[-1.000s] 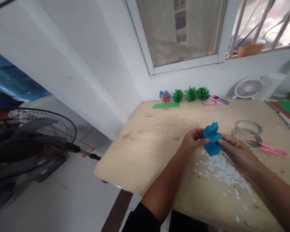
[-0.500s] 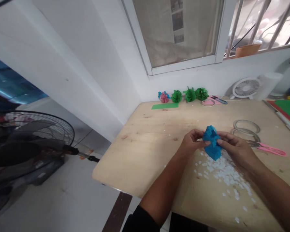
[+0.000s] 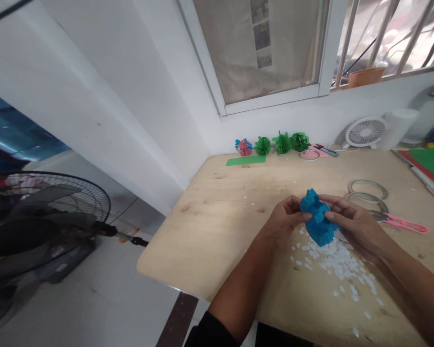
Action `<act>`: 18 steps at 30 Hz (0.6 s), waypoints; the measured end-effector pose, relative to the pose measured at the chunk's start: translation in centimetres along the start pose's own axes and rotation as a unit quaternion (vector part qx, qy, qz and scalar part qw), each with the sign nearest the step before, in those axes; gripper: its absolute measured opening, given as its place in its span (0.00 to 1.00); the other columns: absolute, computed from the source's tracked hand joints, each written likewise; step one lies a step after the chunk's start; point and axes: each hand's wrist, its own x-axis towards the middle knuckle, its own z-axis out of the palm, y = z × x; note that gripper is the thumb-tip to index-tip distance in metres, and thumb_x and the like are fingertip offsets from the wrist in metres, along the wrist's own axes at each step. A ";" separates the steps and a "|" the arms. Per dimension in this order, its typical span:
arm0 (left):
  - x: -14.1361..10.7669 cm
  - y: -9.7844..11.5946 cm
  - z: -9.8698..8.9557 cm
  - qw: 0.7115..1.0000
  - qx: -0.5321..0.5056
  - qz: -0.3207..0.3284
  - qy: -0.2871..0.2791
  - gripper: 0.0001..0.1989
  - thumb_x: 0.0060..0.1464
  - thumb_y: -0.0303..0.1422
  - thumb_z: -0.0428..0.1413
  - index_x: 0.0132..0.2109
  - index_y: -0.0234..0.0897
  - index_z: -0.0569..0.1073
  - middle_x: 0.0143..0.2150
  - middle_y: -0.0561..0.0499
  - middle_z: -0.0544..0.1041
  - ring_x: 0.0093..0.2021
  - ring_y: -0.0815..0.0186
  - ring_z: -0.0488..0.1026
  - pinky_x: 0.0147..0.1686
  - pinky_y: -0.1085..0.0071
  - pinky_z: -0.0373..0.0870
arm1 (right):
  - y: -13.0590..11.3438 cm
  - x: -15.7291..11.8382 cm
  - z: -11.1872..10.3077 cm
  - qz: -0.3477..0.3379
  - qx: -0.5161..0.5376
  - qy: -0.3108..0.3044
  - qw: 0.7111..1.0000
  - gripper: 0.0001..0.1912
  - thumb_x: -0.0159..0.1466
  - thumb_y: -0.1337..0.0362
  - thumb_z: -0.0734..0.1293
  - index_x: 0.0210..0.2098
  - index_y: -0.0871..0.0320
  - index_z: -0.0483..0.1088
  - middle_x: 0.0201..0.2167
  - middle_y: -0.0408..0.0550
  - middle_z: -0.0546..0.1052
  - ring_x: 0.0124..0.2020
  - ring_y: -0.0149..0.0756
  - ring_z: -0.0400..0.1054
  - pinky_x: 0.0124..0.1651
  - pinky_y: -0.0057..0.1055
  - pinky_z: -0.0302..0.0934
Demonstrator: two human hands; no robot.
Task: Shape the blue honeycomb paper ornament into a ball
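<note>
Pinching a ruffled piece of blue paper [image 3: 320, 233] between them, a person's left hand [image 3: 288, 212] and right hand [image 3: 352, 220] meet above a pale wooden table [image 3: 210, 217]. Both thumbs press the near face of the paper around its narrow middle, while the other fingers curl behind it; how firmly they grip, and where the hidden fingertips rest, cannot be told. Holding it at the waist from either side probably keeps the layers together and leaves the frilled upper and lower ends free of the fingers.

White paper scraps [image 3: 342, 260] spread loosely below and toward the person, scattered rather than set in any order. Pink-handled snips [image 3: 407, 224] lie just beyond the right hand, likely there for easy reach, with the blades toward two overlapping rings [image 3: 368, 181]. Whether blades and rings touch is unclear.

Along the wall [image 3: 311, 115], three green paper balls [image 3: 283, 143] and a pink-and-blue one [image 3: 244, 147] stand in a row, apparently set back where they stay out of the way of the hands. A flat green strip [image 3: 246, 161] lies in front of them. Farther right, a small white fan [image 3: 366, 131] stands against the wall, near coloured sheets [image 3: 428, 164] at the table's side.
</note>
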 end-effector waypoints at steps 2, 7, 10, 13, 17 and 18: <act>0.0 0.0 -0.1 1.000 -0.001 -0.001 -0.006 0.23 0.29 0.33 0.76 0.31 0.34 0.74 0.33 0.52 0.78 0.34 0.68 0.74 0.42 0.69 0.69 | -0.2 -0.1 0.0 0.009 0.003 -0.014 1.000 0.28 0.41 0.56 0.84 0.42 0.51 0.81 0.33 0.45 0.83 0.32 0.33 0.75 0.34 0.27 0.69; 0.1 -0.1 -0.5 1.000 0.011 -0.008 -0.022 0.22 0.30 0.34 0.76 0.33 0.34 0.75 0.36 0.51 0.79 0.38 0.65 0.76 0.45 0.66 0.69 | -0.3 -0.3 -0.3 0.031 0.017 -0.042 0.998 0.25 0.45 0.55 0.83 0.43 0.50 0.81 0.34 0.46 0.83 0.33 0.33 0.75 0.35 0.26 0.70; 0.2 -0.1 -0.7 1.000 0.014 -0.011 -0.023 0.22 0.31 0.34 0.76 0.35 0.34 0.76 0.37 0.49 0.80 0.39 0.64 0.76 0.46 0.66 0.69 | -0.4 -0.4 -0.4 0.043 0.025 -0.054 0.997 0.24 0.47 0.54 0.82 0.43 0.49 0.81 0.36 0.46 0.83 0.33 0.33 0.76 0.36 0.27 0.71; 0.3 -0.2 -0.9 1.000 0.009 -0.017 -0.019 0.23 0.31 0.34 0.76 0.36 0.34 0.77 0.37 0.49 0.80 0.38 0.65 0.76 0.46 0.66 0.69 | -0.3 -0.2 -0.3 0.036 0.019 -0.058 0.997 0.23 0.47 0.55 0.82 0.42 0.50 0.81 0.30 0.44 0.82 0.31 0.32 0.75 0.34 0.26 0.70; 0.4 -0.4 -1.0 1.000 0.008 -0.027 -0.013 0.23 0.31 0.33 0.76 0.36 0.34 0.76 0.37 0.49 0.80 0.39 0.65 0.76 0.45 0.66 0.69 | 0.0 0.1 -0.5 0.004 -0.010 -0.048 0.999 0.24 0.47 0.56 0.82 0.43 0.50 0.81 0.34 0.46 0.83 0.34 0.34 0.76 0.37 0.27 0.71; 0.4 -0.4 -1.1 1.000 0.009 -0.026 -0.010 0.23 0.31 0.33 0.76 0.35 0.34 0.76 0.37 0.50 0.79 0.39 0.65 0.76 0.45 0.66 0.69 | 0.1 0.2 -0.7 -0.007 -0.022 -0.044 0.999 0.25 0.47 0.55 0.82 0.44 0.51 0.80 0.36 0.47 0.83 0.36 0.35 0.76 0.38 0.28 0.71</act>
